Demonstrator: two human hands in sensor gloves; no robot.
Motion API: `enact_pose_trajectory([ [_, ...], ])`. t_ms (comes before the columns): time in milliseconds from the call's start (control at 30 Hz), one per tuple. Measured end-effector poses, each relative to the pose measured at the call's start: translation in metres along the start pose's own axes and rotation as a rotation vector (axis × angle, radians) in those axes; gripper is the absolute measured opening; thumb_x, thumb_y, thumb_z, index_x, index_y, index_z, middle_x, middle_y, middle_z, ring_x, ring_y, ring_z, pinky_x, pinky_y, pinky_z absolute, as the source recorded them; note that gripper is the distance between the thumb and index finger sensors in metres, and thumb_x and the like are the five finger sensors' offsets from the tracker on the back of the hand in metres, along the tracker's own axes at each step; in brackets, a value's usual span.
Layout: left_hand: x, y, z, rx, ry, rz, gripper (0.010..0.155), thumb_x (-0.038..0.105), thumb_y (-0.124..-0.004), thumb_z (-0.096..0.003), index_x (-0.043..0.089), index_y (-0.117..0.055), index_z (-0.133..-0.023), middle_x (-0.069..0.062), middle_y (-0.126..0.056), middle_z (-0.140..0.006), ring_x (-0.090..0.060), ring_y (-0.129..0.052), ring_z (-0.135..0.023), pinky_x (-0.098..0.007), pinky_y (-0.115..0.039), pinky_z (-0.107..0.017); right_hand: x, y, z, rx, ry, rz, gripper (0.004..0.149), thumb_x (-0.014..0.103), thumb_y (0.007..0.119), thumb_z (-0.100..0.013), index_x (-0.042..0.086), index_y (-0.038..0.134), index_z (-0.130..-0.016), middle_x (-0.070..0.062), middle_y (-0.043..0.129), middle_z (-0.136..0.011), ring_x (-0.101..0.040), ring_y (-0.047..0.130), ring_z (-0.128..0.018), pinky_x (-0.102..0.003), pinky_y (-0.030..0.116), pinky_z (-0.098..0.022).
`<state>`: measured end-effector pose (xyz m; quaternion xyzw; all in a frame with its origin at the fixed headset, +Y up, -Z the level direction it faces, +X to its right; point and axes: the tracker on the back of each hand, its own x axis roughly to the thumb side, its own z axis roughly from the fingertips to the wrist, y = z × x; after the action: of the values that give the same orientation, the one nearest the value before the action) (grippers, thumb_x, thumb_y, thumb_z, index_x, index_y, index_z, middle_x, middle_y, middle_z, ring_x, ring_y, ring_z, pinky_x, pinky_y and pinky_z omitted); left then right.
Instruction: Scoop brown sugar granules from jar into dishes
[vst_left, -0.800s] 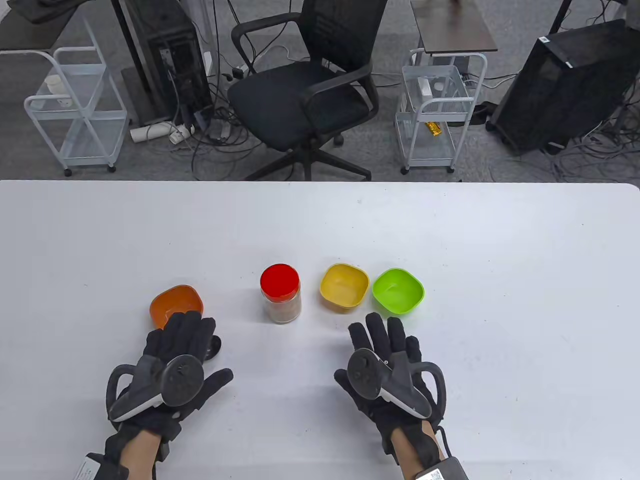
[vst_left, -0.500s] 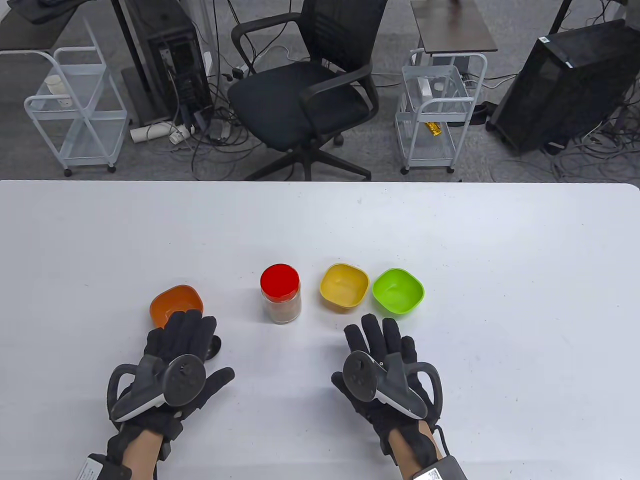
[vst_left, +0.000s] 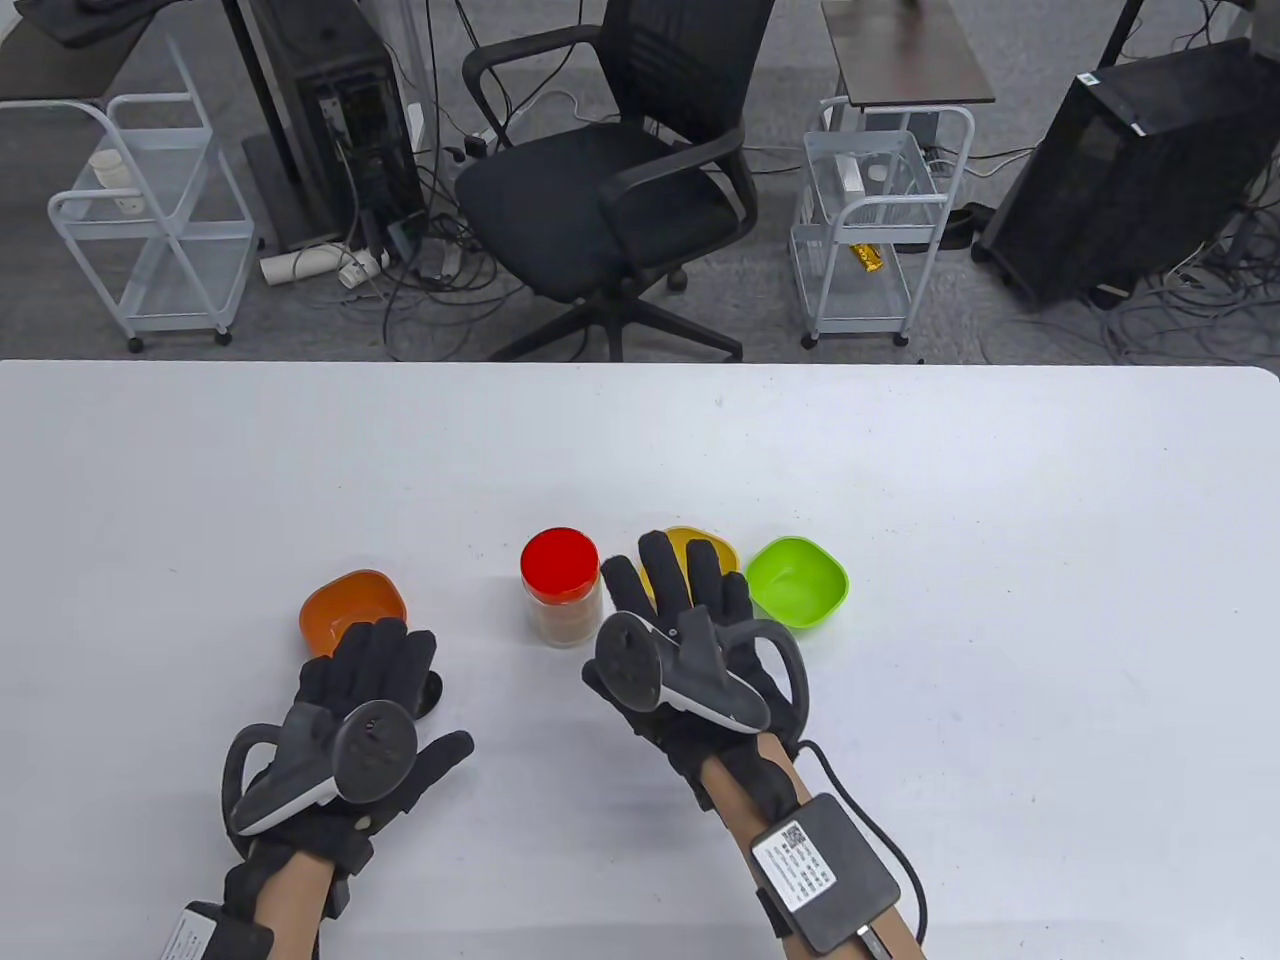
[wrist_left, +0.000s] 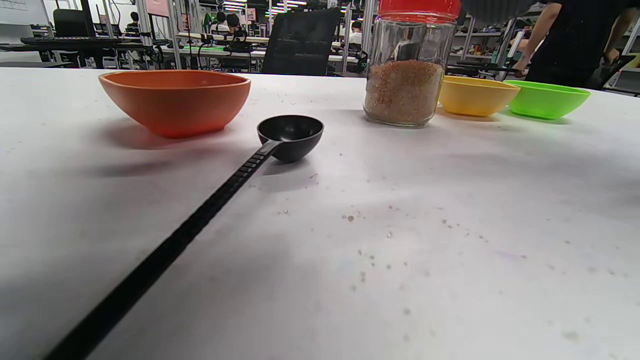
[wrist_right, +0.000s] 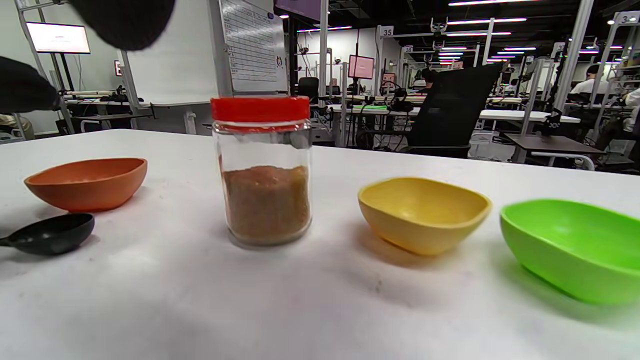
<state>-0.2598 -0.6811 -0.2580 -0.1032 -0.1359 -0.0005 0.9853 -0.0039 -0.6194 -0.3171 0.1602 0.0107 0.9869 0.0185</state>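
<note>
A glass jar (vst_left: 562, 590) with a red lid, part full of brown sugar, stands mid-table; it also shows in the left wrist view (wrist_left: 407, 65) and the right wrist view (wrist_right: 264, 172). An orange dish (vst_left: 352, 606) is to its left, a yellow dish (vst_left: 712, 553) and a green dish (vst_left: 797, 580) to its right. A black scoop (wrist_left: 280, 137) lies beside the orange dish, under my left hand (vst_left: 375, 670), whose fingers are spread flat and hold nothing. My right hand (vst_left: 680, 590) is open just right of the jar, over the yellow dish, apart from the jar.
A few loose granules lie scattered on the white table (wrist_left: 370, 235). An office chair (vst_left: 610, 180), two wire carts and computer towers stand beyond the table's far edge.
My right hand has moved forward and left, from the bare table near the front to beside the jar, over the yellow dish. My left hand has barely moved.
</note>
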Motion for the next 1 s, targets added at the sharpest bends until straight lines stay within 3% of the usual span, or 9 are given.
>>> enact_pose_trajectory([
  [400,-0.005,-0.002,0.0,-0.016,0.025,0.027,0.097,0.072,-0.055,-0.0576,0.015,-0.009,-0.122,-0.018,-0.007,-0.129,-0.045,-0.012,-0.121,-0.07,-0.027,-0.081,0.034,0.007,-0.075,0.052,-0.036,0.019,0.088,0.064,0.062,-0.05,0.019,0.023,-0.115,-0.02,0.013,-0.124,-0.063,0.026,-0.105,-0.075,0.037,-0.074],
  [667,-0.011,-0.003,0.001,-0.027,0.041,0.048,0.097,0.072,-0.055,-0.0577,0.015,-0.009,-0.122,-0.019,-0.007,-0.129,-0.046,-0.013,-0.121,-0.07,-0.028,-0.081,0.047,0.027,-0.103,0.101,-0.051,0.04,0.088,0.064,0.062,-0.05,0.019,0.023,-0.115,-0.02,0.014,-0.124,-0.065,0.03,-0.105,-0.075,0.04,-0.074],
  [767,-0.011,-0.002,0.001,-0.033,0.044,0.051,0.097,0.072,-0.055,-0.0576,0.015,-0.009,-0.122,-0.019,-0.006,-0.129,-0.046,-0.012,-0.121,-0.07,-0.028,-0.082,0.048,0.038,-0.11,0.124,-0.051,0.052,0.087,0.065,0.063,-0.05,0.021,0.025,-0.115,-0.02,0.018,-0.124,-0.066,0.039,-0.105,-0.075,0.046,-0.074],
  [833,-0.01,-0.002,0.001,-0.035,0.044,0.051,0.097,0.072,-0.056,-0.0577,0.015,-0.009,-0.122,-0.019,-0.006,-0.129,-0.046,-0.012,-0.121,-0.07,-0.029,-0.082,0.047,0.045,-0.114,0.134,-0.043,0.071,0.084,0.065,0.065,-0.05,0.024,0.03,-0.115,-0.019,0.031,-0.124,-0.062,0.056,-0.101,-0.073,0.056,-0.073],
  [900,-0.01,-0.002,0.0,-0.039,0.042,0.05,0.097,0.072,-0.055,-0.0577,0.015,-0.009,-0.122,-0.019,-0.006,-0.129,-0.046,-0.013,-0.121,-0.07,-0.029,-0.082,0.047,0.048,-0.114,0.038,-0.045,0.069,0.076,0.062,0.071,-0.05,0.026,0.044,-0.112,-0.017,0.052,-0.118,-0.055,0.074,-0.09,-0.069,0.07,-0.068],
  [1000,-0.009,-0.004,-0.001,-0.051,0.04,0.045,0.097,0.072,-0.056,-0.0577,0.015,-0.009,-0.122,-0.019,-0.006,-0.129,-0.047,-0.012,-0.121,-0.069,-0.029,-0.082,0.047,0.051,-0.112,-0.023,-0.054,0.078,0.07,0.061,0.073,-0.051,0.027,0.05,-0.108,-0.016,0.061,-0.112,-0.053,0.078,-0.085,-0.064,0.076,-0.064],
])
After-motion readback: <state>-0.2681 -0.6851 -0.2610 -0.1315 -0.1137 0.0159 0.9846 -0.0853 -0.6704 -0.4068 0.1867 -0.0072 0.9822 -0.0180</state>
